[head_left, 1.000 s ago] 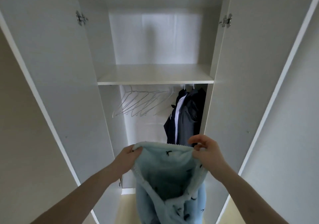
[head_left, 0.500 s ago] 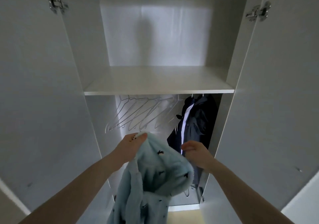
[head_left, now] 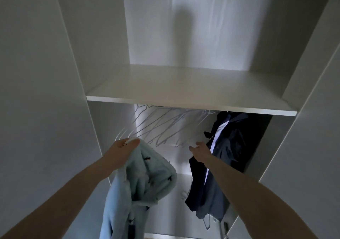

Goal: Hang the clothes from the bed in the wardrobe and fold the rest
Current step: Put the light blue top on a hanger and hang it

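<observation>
Blue fleece garment [head_left: 145, 180] pinched in my left hand [head_left: 120, 153]; my right hand [head_left: 200, 151], fingers apart, reaches toward 12 o'clock at white hangers [head_left: 165, 126].

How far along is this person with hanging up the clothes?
Done: dark clothes already hang at the wardrobe's right. In hand: the left hand holds a light blue fleece garment, while the right hand reaches toward the empty hangers. Left: hanging the fleece; the bed isn't visible.
</observation>
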Demonstrator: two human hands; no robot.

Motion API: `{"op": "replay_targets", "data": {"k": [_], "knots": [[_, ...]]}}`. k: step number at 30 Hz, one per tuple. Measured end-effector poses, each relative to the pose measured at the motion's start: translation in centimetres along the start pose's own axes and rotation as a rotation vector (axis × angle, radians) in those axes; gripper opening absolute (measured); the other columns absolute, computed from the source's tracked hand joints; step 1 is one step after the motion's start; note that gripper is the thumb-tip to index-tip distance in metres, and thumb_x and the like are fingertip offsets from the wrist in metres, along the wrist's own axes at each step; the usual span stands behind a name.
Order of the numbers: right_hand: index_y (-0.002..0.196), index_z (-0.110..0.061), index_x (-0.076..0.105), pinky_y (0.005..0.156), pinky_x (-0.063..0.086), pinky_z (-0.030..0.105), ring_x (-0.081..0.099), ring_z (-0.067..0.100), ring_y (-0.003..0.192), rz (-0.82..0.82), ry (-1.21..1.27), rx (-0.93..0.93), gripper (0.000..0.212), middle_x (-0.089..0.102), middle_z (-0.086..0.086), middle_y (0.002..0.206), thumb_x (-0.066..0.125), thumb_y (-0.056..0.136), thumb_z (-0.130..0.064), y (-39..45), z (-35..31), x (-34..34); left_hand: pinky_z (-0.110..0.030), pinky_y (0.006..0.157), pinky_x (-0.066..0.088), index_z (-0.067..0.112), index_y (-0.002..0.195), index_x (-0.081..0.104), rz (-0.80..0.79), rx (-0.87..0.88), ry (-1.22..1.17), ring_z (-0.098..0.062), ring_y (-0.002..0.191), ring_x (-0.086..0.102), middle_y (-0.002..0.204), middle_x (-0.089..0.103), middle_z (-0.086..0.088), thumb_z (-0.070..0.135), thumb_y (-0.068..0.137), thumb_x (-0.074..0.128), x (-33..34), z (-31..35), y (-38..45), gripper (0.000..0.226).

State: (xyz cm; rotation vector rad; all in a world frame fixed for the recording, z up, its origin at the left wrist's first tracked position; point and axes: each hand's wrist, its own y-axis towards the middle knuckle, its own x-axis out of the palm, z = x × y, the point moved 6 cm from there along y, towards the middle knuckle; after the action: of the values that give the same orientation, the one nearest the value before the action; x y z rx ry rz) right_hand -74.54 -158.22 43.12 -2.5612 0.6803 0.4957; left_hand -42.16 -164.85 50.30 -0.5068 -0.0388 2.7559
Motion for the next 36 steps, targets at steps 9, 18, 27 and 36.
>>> {"op": "replay_targets", "data": {"k": [9,18,27,36], "knots": [[0.150,-0.004,0.042,0.112,0.043,0.041,0.051,0.033,0.133,-0.014,-0.124,0.011,0.054,0.046,0.013,0.151,0.042,0.110,-0.040,9.1,-1.5,-0.1,-0.036,0.082,0.057,0.022,0.098,0.079,0.110,-0.047,-0.050,-0.024,0.091,0.075,0.090,0.080,-0.002,0.043,0.098,0.066,0.3,-1.6,3.5,0.024],[0.120,0.004,0.068,0.091,0.057,0.043,0.063,0.031,0.091,0.051,0.040,0.096,0.041,0.069,0.022,0.117,0.056,0.105,-0.032,13.1,-1.3,1.1,-0.047,0.096,0.058,0.022,0.098,0.079,0.113,-0.056,-0.081,-0.023,0.090,0.077,0.091,0.080,-0.002,0.041,0.099,0.065,2.4,-0.9,4.4,0.024],[0.116,0.007,0.066,0.089,0.060,0.053,0.071,0.041,0.097,0.177,0.162,0.051,0.029,0.069,0.026,0.112,0.046,0.107,-0.012,13.3,-1.5,0.6,-0.042,0.094,0.058,0.031,0.096,0.079,0.102,-0.044,-0.062,-0.018,0.090,0.076,0.091,0.080,0.004,0.046,0.100,0.064,2.8,0.3,4.7,0.022],[0.107,0.006,0.063,0.082,0.059,0.060,0.063,0.038,0.080,0.256,0.266,-0.039,0.020,0.068,0.030,0.105,0.048,0.104,-0.008,9.6,0.7,-1.7,-0.037,0.086,0.059,0.037,0.088,0.077,0.017,-0.026,0.000,-0.019,0.087,0.075,0.089,0.078,-0.001,0.050,0.099,0.061,3.3,0.2,3.9,0.024]]}}
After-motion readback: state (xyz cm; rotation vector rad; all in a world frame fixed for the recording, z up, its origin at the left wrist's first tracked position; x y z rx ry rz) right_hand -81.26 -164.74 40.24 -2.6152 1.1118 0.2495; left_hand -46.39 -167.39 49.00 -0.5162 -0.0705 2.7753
